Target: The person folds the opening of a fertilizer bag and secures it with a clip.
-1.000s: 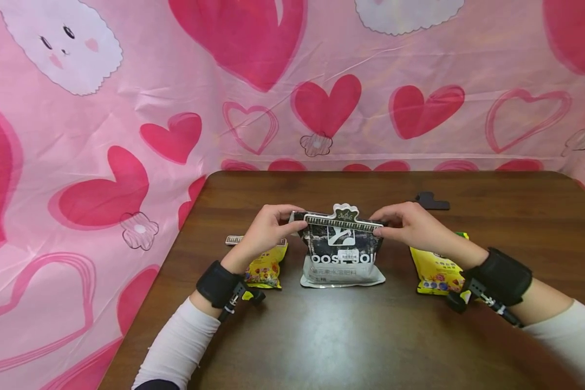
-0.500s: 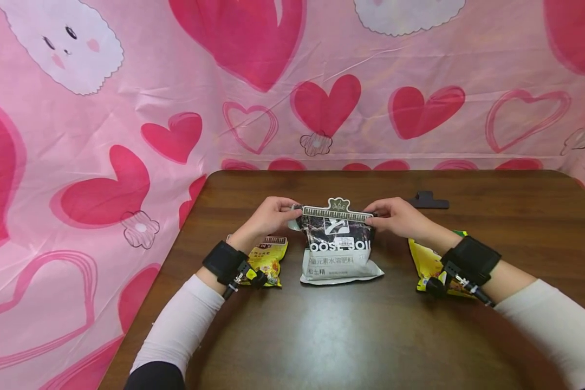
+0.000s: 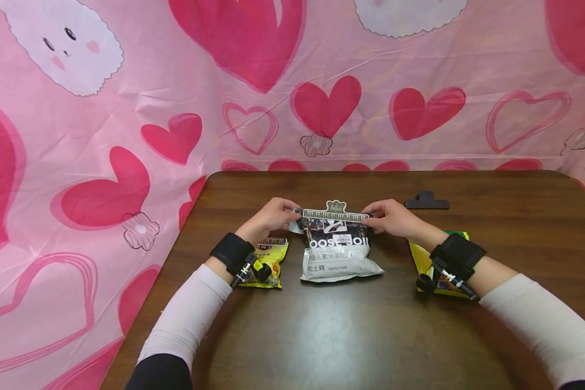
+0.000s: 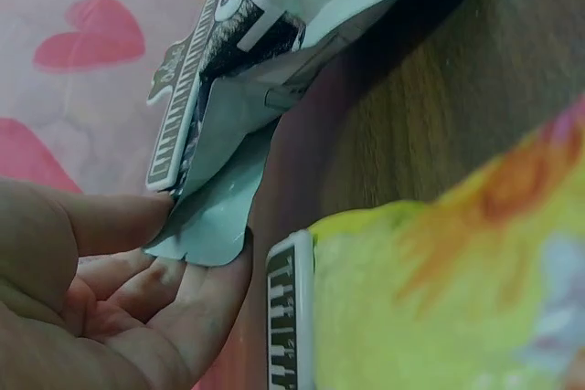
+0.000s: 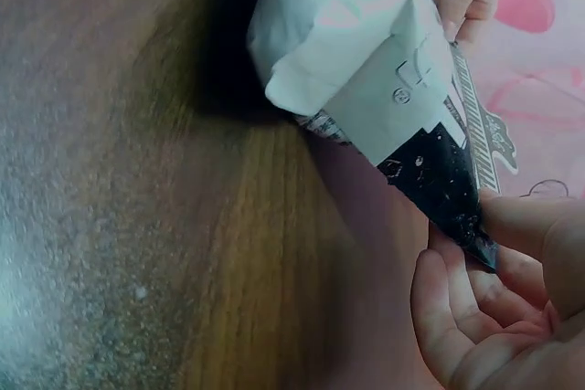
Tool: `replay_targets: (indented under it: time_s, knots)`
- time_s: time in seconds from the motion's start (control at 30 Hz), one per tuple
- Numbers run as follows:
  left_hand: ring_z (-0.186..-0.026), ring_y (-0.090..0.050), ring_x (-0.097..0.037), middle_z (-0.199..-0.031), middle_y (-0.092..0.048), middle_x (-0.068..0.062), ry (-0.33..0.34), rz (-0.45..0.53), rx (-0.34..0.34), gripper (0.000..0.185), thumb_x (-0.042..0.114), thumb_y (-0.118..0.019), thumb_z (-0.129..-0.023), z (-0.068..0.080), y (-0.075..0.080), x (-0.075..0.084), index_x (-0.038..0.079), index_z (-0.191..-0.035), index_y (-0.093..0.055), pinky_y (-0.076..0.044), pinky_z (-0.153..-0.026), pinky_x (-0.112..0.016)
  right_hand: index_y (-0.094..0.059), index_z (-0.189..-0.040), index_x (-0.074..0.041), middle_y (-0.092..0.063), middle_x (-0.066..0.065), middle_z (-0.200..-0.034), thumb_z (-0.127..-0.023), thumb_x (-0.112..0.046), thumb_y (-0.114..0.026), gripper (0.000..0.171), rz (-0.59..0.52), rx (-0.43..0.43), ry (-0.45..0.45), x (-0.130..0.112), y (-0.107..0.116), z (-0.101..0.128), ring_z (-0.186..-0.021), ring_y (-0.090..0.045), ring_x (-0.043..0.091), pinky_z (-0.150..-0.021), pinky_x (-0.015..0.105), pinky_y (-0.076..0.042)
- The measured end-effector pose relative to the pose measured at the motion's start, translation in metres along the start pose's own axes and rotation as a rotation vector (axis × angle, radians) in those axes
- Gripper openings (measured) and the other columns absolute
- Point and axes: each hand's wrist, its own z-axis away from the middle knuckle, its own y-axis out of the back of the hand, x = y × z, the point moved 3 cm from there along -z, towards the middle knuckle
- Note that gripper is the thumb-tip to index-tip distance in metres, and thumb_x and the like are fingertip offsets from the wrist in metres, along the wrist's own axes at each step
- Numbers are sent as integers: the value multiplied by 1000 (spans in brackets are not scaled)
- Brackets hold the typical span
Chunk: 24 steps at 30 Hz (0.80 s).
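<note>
A black-and-white bag of soil fertilizer (image 3: 333,262) stands mid-table, leaning back. Across its folded top edge runs a bag clip (image 3: 335,214) printed with piano keys. My left hand (image 3: 273,214) pinches the bag's upper left corner, thumb in front, beside the clip's end. At the opposite upper corner, my right hand (image 3: 394,216) pinches the black end of the bag (image 5: 443,175) between thumb and fingers. In the left wrist view, a pale side flap (image 4: 219,212) of the bag lies between my thumb and fingers.
A yellow packet (image 3: 275,262) with a piano-key clip (image 3: 277,241) lies left, partly behind my wrist. Another yellow packet (image 3: 421,260) lies right, partly covered by my right wrist strap. A black clip (image 3: 427,200) rests farther back on the wooden table (image 3: 322,336).
Both hands have moved slightly away and left, carrying the bag's clipped top with them. The bag leans back more, and more of its lower print shows. Both hands keep their grip.
</note>
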Motion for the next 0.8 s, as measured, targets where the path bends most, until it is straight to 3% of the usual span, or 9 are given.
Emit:
replay_targets:
  time_s: [0.3,0.53,0.8]
  knots:
    - [-98,-62,-18,-121,-66,-18,24,-38,-32,37,11,-60,-98,-5,-1,-4,0,-133,-58,-56,-88,-35,-62,-126,6,-69,20,-107,-97,-17,-64,37,-5,-8,-12,3,-2,-4,-88,-68,18,-80,38,-60]
    - [-93,-60,-19,-114,-65,-15,21,-91,-21,37,12,-60,-98,-8,-3,-5,0,-133,-59,-56,-86,-34,-63,-124,4,-68,18,-104,-97,-18,-64,35,36,-8,-15,5,-4,-7,-87,-64,18,-79,34,-60]
    - [-95,-60,-21,-115,-63,-15,23,-158,15,37,14,-62,-97,-10,-5,-7,0,-132,-60,-56,-85,-34,-64,-123,3,-62,12,-88,-96,-17,-65,34,71,8,-32,5,-6,-9,-79,-63,18,-74,32,-58]
